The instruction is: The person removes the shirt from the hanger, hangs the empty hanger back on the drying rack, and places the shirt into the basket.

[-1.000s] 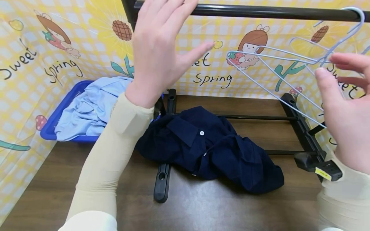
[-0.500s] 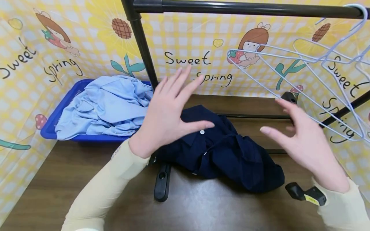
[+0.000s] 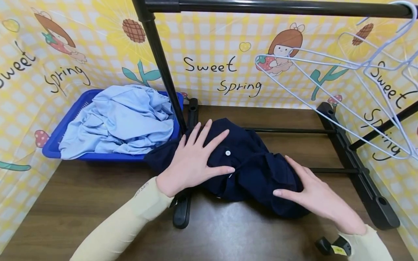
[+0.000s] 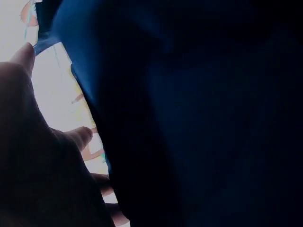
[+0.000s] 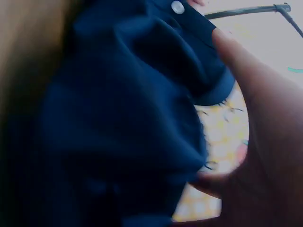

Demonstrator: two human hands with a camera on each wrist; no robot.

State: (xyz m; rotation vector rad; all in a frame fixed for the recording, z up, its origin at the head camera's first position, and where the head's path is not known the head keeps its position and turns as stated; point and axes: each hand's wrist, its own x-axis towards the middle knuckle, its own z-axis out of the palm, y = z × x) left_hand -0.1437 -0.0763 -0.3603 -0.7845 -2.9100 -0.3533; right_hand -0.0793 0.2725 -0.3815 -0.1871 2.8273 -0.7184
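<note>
A crumpled navy shirt (image 3: 248, 145) with white buttons lies across the base of a black clothes rack. My left hand (image 3: 192, 159) is over its left part, fingers spread and straight, thumb pointing right. At the shirt's right end my right hand (image 3: 316, 195) has its thumb and fingers apart on either side of the cloth. The left wrist view shows the dark navy cloth (image 4: 208, 123) filling most of the frame beside the fingers. Folds of the shirt (image 5: 132, 104) and one button appear close to the right thumb in the right wrist view.
A blue basket (image 3: 52, 145) holding light blue cloth (image 3: 124, 116) stands at the left. Pale wire hangers (image 3: 326, 65) hang from the rack's top bar (image 3: 261, 8) at the right. The rack's right foot (image 3: 359, 174) lies on the brown wooden surface (image 3: 248, 239).
Both hands have come down from up by the bar and hangers to the navy shirt. The right hand has also moved left. Shirt, basket and hangers stay about where they were.
</note>
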